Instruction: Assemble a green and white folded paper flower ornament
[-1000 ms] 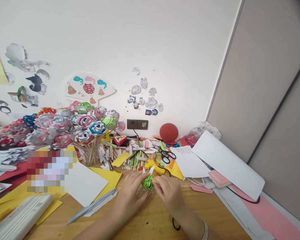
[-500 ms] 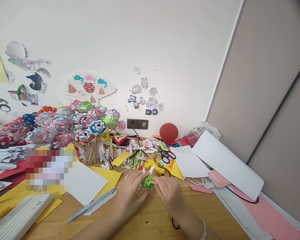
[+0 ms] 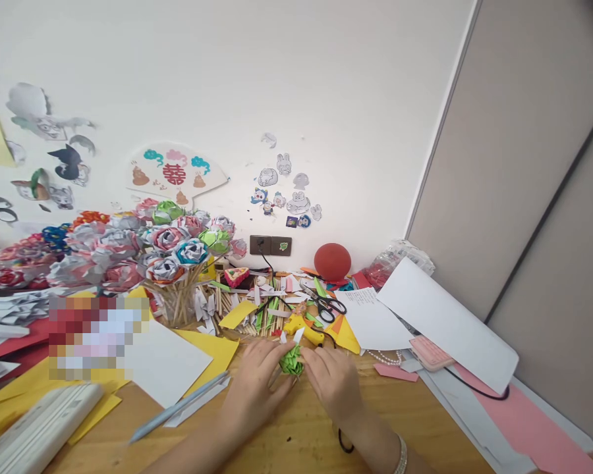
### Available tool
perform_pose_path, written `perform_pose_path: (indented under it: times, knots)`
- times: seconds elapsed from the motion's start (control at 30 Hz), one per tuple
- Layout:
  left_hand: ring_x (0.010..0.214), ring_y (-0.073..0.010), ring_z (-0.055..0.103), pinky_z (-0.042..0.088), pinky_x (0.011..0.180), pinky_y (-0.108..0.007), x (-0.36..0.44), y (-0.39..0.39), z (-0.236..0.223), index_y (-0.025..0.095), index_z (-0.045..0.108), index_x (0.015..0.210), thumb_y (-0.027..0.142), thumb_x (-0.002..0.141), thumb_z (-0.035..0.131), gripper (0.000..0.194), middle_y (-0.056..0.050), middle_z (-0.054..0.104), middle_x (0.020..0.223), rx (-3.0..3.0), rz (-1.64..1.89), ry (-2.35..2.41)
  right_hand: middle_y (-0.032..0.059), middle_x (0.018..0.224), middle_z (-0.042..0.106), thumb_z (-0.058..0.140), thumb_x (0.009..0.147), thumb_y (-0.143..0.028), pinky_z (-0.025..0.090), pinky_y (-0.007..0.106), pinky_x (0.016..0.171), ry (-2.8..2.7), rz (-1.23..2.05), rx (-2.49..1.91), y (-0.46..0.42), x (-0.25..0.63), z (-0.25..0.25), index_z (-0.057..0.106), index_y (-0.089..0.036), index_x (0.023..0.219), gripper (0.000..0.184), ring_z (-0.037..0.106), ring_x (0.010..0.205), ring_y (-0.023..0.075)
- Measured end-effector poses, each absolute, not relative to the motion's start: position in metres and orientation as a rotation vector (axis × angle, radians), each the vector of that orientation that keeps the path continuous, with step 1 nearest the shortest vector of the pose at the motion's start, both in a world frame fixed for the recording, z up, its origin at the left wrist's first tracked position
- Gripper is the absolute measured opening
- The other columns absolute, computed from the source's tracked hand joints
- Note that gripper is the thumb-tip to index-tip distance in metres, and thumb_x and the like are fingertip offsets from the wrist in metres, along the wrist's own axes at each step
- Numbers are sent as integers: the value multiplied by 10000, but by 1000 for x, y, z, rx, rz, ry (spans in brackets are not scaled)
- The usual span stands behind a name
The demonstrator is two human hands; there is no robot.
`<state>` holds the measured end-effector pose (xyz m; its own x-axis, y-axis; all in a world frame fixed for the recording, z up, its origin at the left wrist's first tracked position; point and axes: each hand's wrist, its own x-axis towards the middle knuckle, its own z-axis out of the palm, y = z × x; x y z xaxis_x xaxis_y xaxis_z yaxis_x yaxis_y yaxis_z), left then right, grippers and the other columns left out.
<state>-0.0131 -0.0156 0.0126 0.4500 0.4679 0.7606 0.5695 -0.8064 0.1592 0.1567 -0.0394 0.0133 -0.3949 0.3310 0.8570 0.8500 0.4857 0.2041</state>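
Observation:
A small green folded-paper flower (image 3: 292, 359) sits between my two hands just above the wooden desk (image 3: 296, 434). My left hand (image 3: 254, 385) curls round its left side, fingers pinched on the paper. My right hand (image 3: 332, 378) pinches its right side with thumb and fingertips. A thin wooden stick runs from under the flower toward my left hand. Close behind the flower lies a yellow glue gun (image 3: 304, 328).
Black scissors (image 3: 326, 305), sticks and paper scraps lie behind the hands. A bouquet of paper roses (image 3: 168, 243) stands left. White sheets (image 3: 445, 322), a pink phone (image 3: 431, 353), a red ball (image 3: 333, 261), a blue pen (image 3: 180, 407), yellow paper (image 3: 212, 349) surround.
None of note: both hands stay on the green flower, with only slight finger movement and a small camera shift.

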Motion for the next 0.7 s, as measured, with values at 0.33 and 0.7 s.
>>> perform_pose_path:
  times: [0.33,0.7]
  knots:
    - [873,-211,579,454,794,-347,-14,-17,14,218,508,1112,176,734,549,383,-65,629,921,-2560,-1309,-897,43,612,596,409,877,-145,349,272,471,-1916,-775,-950,-41,156,12,570,-129,871,162,538,540,161]
    - [886,-212,549,427,805,-362,-14,-15,11,210,470,1134,160,747,536,395,-65,604,933,-2588,-1287,-886,35,665,604,411,871,-178,380,257,526,-1961,-581,-959,-40,161,11,570,-163,905,164,550,588,155]
